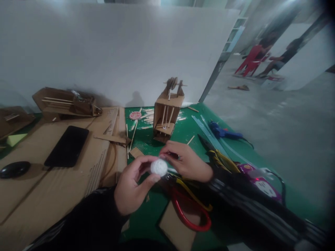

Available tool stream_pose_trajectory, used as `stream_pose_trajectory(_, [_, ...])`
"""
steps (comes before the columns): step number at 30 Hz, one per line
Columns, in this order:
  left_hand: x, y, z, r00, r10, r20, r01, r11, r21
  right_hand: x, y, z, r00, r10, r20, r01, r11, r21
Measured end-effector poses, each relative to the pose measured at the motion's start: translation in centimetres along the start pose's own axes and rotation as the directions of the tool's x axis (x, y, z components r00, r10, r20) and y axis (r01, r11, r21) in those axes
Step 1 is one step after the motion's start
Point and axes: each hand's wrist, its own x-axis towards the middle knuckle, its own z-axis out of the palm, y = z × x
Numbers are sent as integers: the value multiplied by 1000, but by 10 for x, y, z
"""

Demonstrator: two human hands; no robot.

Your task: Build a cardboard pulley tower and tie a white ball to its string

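Note:
My left hand (132, 184) holds a small white ball of thread (158, 167) between thumb and fingers, low in the middle of the view. My right hand (184, 160) sits just right of the ball, its fingertips pinched together near it, apparently on the thread's loose end, which is too fine to see. Both hands hover over a green mat (146, 139). Behind them stands a small cardboard frame model (167, 115) with wooden sticks and a spool on top.
Red-handled scissors (191, 212) and a cardboard scrap (178, 230) lie under my right wrist. A blue glue gun (222, 132), yellow-handled pliers (222, 158), a black phone (67, 146) on cardboard sheets, and a black mouse (14, 169) surround the mat. People sit far off at right.

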Motion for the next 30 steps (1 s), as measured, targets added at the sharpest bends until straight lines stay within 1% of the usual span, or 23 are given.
stream_pose_trajectory(2, [0, -1, 0, 999, 19, -48, -17, 999, 35, -6, 4, 11, 1000, 12, 15, -12, 1000, 14])
stream_pose_trajectory(4, [1, -5, 0, 994, 56, -94, -46, 993, 108, -13, 3, 21, 1000, 5, 23, -5, 1000, -14])
stream_pose_trajectory(7, [1, -10, 1, 983, 92, -158, -57, 974, 219, -22, -8, 33, 1000, -11, 27, 14, 993, -121])
stream_pose_trajectory(9, [1, -11, 2, 983, 80, -165, -42, 973, 226, -27, -19, 36, 998, -18, 67, 29, 986, -164])
stream_pose_trajectory(12, [2, -11, 2, 990, 55, -128, -31, 982, 184, -29, -35, 30, 991, -30, 132, 54, 982, -181])
stream_pose_trajectory(15, [3, -10, 1, 995, 54, -84, -40, 987, 156, -25, -49, 14, 988, -71, 140, 99, 974, -204])
stream_pose_trajectory(18, [3, -7, 0, 999, 27, -32, -23, 994, 104, -17, -55, -5, 977, -145, 154, 176, 961, -215])
stream_pose_trajectory(20, [3, -3, 0, 1000, 9, -19, -8, 998, 65, -11, -54, -15, 977, -163, 138, 189, 959, -210])
stream_pose_trajectory(24, [1, 3, 1, 1000, 15, -19, -16, 999, -29, 1, -42, -23, 987, -132, 86, 144, 980, -141])
stream_pose_trajectory(27, [0, 4, 1, 1000, 2, 1, -2, 997, -81, 5, -27, -20, 994, -101, 37, 104, 992, -72])
stream_pose_trajectory(30, [-1, 4, 1, 1000, -22, 12, 23, 995, -96, 5, -11, -10, 999, -45, -20, 44, 999, -11])
